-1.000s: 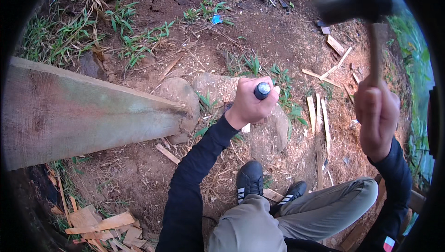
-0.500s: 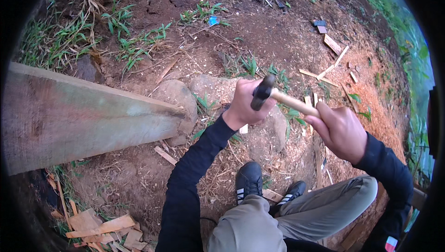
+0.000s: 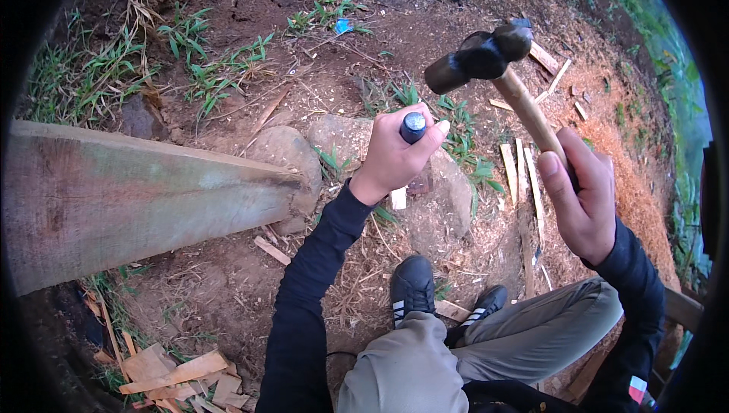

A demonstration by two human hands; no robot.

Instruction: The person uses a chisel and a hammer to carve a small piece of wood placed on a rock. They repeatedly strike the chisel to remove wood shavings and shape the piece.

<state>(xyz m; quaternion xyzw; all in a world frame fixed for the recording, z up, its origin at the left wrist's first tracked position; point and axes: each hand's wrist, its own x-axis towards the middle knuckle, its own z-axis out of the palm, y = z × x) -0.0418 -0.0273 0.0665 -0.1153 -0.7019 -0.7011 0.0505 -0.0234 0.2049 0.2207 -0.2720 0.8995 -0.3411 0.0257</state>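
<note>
My left hand (image 3: 399, 151) is wrapped round a dark, chisel-like tool (image 3: 413, 127). Its round, shiny top end points up out of my fist; its lower end is hidden beneath the hand. A ball-peen hammer (image 3: 524, 105) with a wooden handle is gripped by my right hand (image 3: 588, 196), its dark head raised up and to the right of the left fist. Below my left hand lies a flat rock (image 3: 448, 204), with a small reddish-brown piece (image 3: 420, 183) partly showing and a pale wood chip (image 3: 399, 199) beside it.
A thick wooden beam (image 3: 152, 200) juts in from the left, its end by a rounded rock (image 3: 281, 158). Wood offcuts (image 3: 182, 375) lie at lower left, strips (image 3: 524, 174) and sawdust (image 3: 634, 200) at right. My shoes (image 3: 414, 291) stand below the rock.
The hammer has risen from over my left fist, up and to the right, and now shows the tool's top end. My left hand has stayed nearly in place.
</note>
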